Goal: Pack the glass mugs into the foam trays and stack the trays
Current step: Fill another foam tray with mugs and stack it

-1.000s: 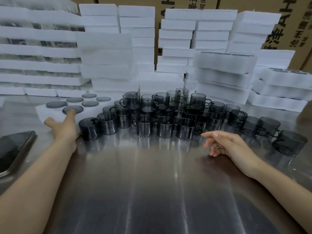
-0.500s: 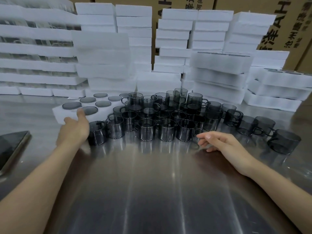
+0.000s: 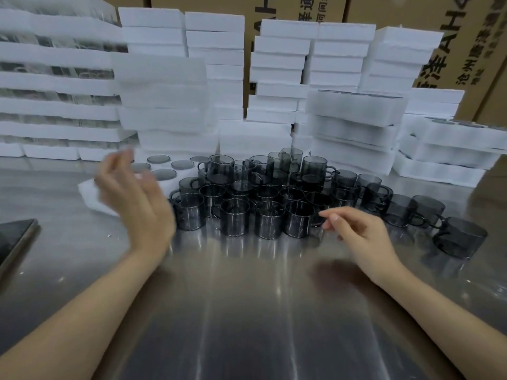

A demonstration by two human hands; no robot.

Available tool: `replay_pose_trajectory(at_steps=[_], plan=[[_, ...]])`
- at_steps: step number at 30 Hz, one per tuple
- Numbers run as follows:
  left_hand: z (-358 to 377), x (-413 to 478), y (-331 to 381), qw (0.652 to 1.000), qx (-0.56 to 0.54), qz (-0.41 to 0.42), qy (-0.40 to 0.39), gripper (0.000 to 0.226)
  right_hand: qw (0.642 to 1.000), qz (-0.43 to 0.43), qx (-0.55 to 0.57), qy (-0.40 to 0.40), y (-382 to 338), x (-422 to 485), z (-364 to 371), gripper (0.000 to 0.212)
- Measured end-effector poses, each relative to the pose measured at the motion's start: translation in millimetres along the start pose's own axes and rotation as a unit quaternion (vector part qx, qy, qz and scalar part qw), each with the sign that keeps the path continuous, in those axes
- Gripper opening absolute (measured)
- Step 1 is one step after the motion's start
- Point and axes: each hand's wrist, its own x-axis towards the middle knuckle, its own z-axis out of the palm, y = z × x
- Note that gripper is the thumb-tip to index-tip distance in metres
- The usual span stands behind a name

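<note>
Several smoky grey glass mugs (image 3: 267, 198) stand clustered on the steel table (image 3: 247, 311), some stacked two high. A white foam tray (image 3: 94, 194) filled with mugs lies at the cluster's left, behind my left hand. My left hand (image 3: 134, 198) is raised above the table in front of that tray, blurred, fingers loose and holding nothing. My right hand (image 3: 359, 234) hovers at the front right of the cluster, fingers lightly curled and empty, its fingertip near a front-row mug (image 3: 299, 219).
Tall stacks of white foam trays (image 3: 164, 105) line the back of the table, with cardboard boxes (image 3: 444, 42) behind. More filled trays (image 3: 354, 111) sit stacked at the right. A dark phone (image 3: 13, 242) lies at the left edge.
My left hand has let go of the filled foam tray after dragging it rightward against the mugs, and has lifted off it. My right hand has stayed near the front mugs.
</note>
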Motion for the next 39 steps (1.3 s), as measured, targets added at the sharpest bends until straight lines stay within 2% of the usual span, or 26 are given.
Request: replay_pose_trajectory(at_steps=[2, 4, 6, 7, 9, 12, 17, 21, 25, 28, 29, 32, 35, 39], plan=[[6, -21, 32, 0.977, -0.085, 0.131, -0.144, 0.038, 0.996, -0.060, -0.030, 0.057, -13, 10, 2, 0.026], [15, -41, 54, 0.921, -0.057, 0.272, -0.273, 0.039, 0.990, -0.089, -0.052, 0.096, -24, 35, 8, 0.024], [24, -52, 62, 0.865, 0.005, 0.346, -0.363, 0.040, 0.988, -0.083, -0.070, 0.109, -32, 73, 16, 0.021], [27, -52, 61, 0.853, 0.031, 0.339, -0.396, 0.041, 0.989, -0.071, -0.079, 0.104, -34, 95, 22, 0.022], [29, -49, 56, 0.852, 0.057, 0.291, -0.430, 0.040, 0.988, -0.046, -0.129, 0.078, -31, 141, 34, 0.026], [31, -47, 49, 0.849, 0.074, 0.233, -0.468, 0.039, 0.968, -0.027, -0.249, -0.005, -20, 204, 55, 0.032], [34, -49, 44, 0.850, 0.085, 0.236, -0.463, 0.031, 0.925, -0.002, -0.359, -0.126, -13, 269, 88, 0.042], [37, -51, 43, 0.863, 0.088, 0.254, -0.429, 0.028, 0.869, 0.044, -0.442, -0.217, -3, 291, 110, 0.047], [39, -54, 41, 0.866, 0.095, 0.257, -0.417, 0.027, 0.847, 0.036, -0.492, -0.197, 12, 299, 119, 0.051], [41, -55, 40, 0.870, 0.093, 0.260, -0.409, 0.026, 0.811, 0.014, -0.564, -0.159, 23, 297, 122, 0.042], [42, -55, 39, 0.871, 0.087, 0.261, -0.406, 0.025, 0.812, 0.005, -0.566, -0.139, 25, 297, 122, 0.038], [43, -54, 37, 0.874, 0.072, 0.266, -0.401, 0.026, 0.851, -0.034, -0.520, -0.068, 14, 295, 117, 0.031], [43, -52, 34, 0.880, 0.060, 0.252, -0.398, 0.024, 0.868, -0.114, -0.484, -0.009, -19, 276, 103, 0.031], [41, -50, 36, 0.875, 0.061, 0.237, -0.417, 0.025, 0.897, -0.204, -0.391, 0.011, -72, 212, 64, 0.030]])
